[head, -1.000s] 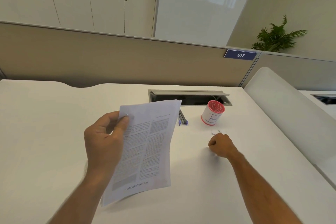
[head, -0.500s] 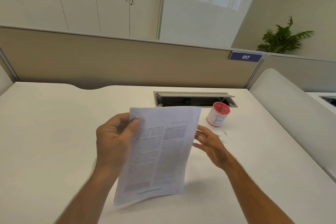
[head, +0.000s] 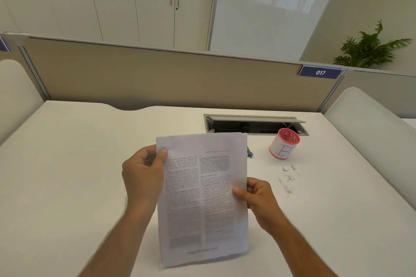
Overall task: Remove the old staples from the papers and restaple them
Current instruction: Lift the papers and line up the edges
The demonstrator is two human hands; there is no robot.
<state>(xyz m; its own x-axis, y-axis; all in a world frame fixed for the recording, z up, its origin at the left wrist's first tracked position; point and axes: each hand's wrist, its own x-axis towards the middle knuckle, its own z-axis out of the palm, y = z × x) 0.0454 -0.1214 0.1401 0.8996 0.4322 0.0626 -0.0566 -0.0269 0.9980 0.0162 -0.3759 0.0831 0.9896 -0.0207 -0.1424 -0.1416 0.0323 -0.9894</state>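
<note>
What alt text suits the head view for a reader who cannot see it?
Both hands, left and right, hold a printed paper bundle upright over a white desk. A red-rimmed cup and loose staples lie to the right.

You face a white desk (head: pixel 67 164) whose far edge has a shallow curved cut-out left of centre. An open grey cable hatch (head: pixel 254 122) is set into it near the far right. A beige partition panel (head: pixel 157 78) runs along the far edge and carries a blue plate (head: pixel 320 72) reading 017 at its right end. White rounded side screens (head: pixel 371 123) flank the desk. Behind stand white cupboards (head: pixel 112 0) with slim vertical handles, a frosted glass panel (head: pixel 265 7) and a green potted plant (head: pixel 369 48). Lighting is soft and even.
</note>
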